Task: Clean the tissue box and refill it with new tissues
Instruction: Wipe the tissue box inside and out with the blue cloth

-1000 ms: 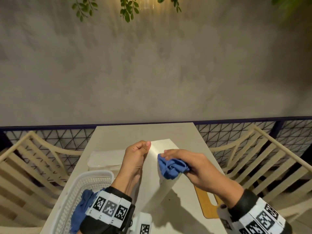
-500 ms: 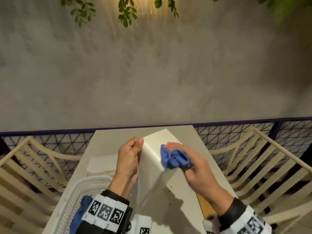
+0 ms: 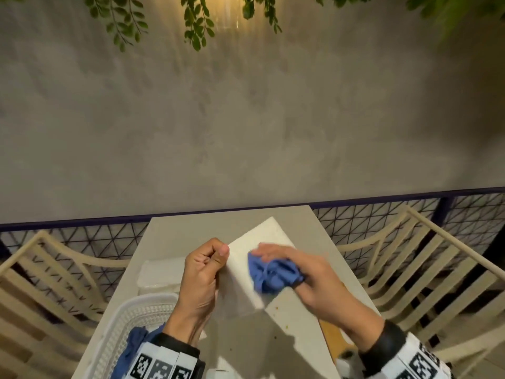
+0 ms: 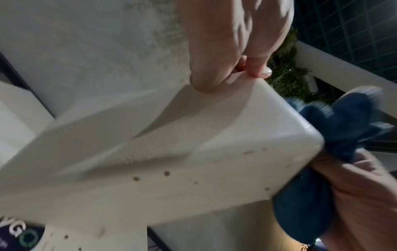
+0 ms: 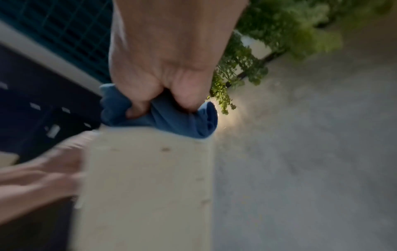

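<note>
A white tissue box [image 3: 261, 243] is held tilted above the table, one corner pointing away from me. My left hand [image 3: 203, 265] grips its left edge, thumb on top; the left wrist view shows the fingers [image 4: 209, 68] pinching the box [image 4: 171, 144] at that edge. My right hand [image 3: 306, 272] clutches a crumpled blue cloth [image 3: 273, 273] and presses it on the box's upper right face. The right wrist view shows the cloth [image 5: 165, 115] bunched against the top end of the box [image 5: 146, 178], which carries small brown spots.
A pack of white tissues [image 3: 161, 273] lies on the beige table [image 3: 191, 228] left of the box. A white plastic basket [image 3: 128, 324] with another blue cloth [image 3: 134, 343] stands at the near left. A wooden board [image 3: 332, 335] lies near right. Slatted chairs [image 3: 426, 266] flank the table.
The right hand has rubbed the cloth back and forth over the box's face and now sits lower on it. The left hand keeps its hold, its fingers now more curled.
</note>
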The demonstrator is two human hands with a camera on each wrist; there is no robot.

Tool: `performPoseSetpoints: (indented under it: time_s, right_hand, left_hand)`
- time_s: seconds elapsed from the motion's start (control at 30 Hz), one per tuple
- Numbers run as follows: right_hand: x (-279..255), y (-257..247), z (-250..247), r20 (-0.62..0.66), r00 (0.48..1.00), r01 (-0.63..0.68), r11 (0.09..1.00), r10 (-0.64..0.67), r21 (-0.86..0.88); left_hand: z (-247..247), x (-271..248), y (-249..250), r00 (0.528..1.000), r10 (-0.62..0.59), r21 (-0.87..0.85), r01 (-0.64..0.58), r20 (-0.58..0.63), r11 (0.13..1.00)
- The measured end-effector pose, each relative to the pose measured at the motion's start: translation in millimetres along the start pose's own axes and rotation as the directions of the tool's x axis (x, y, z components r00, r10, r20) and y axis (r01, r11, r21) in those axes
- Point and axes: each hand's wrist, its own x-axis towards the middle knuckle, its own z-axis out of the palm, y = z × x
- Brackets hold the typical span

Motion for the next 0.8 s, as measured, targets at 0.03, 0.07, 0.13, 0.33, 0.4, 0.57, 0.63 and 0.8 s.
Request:
performPoseSetpoints:
  time_s: [0.03, 0.07, 0.13, 0.33, 0.4, 0.57, 0.63, 0.8]
  right_hand:
    - [6, 6, -9, -0.089, 0.993, -0.074, 0.997, 0.074, 0.002]
    - [14, 7, -13, -0.159, 0.979, -0.128, 0.992, 0.125, -0.009]
    - [28, -2, -7, -0.15, 0.984, -0.102, 0.993, 0.092, -0.058]
    - [-4, -3, -4, 0.122, 0.982, 0.14, 0.99, -0.141, 0.016]
    - [1, 12, -19, -0.051, 0.999, -0.001, 0.999, 0.003, 0.035]
    - [23, -3, 10, -0.032, 0.997, 0.064, 0.997, -0.066, -0.043]
    - [6, -3, 10, 0.138, 0.978, 0.154, 0.988, -0.156, 0.02]
    - [12, 16, -24, -0.046, 0.996, -0.072, 0.997, 0.074, 0.039]
  left_hand:
    - [-2, -1, 0, 1.0, 0.001, 0.019, -0.002, 0.021, 1.0]
    - [-3, -2, -2, 0.999, 0.006, 0.034, -0.008, 0.036, 0.999]
    - [-2, -2, -4, 0.999, 0.027, 0.035, -0.028, 0.042, 0.999]
    - [-6, -5, 4, 0.999, 0.041, -0.024, -0.041, 0.015, 0.999]
    - [-5, -7, 2, 0.999, 0.027, -0.006, -0.027, 0.028, 1.0]
    - [1, -2, -5, 1.0, 0.006, -0.021, -0.006, -0.028, 1.0]
    - [-3, -1, -4, 0.999, -0.001, -0.03, 0.0, -0.033, 1.0]
    - [0, -5, -9, 0.998, -0.054, -0.037, 0.055, 0.011, 0.998]
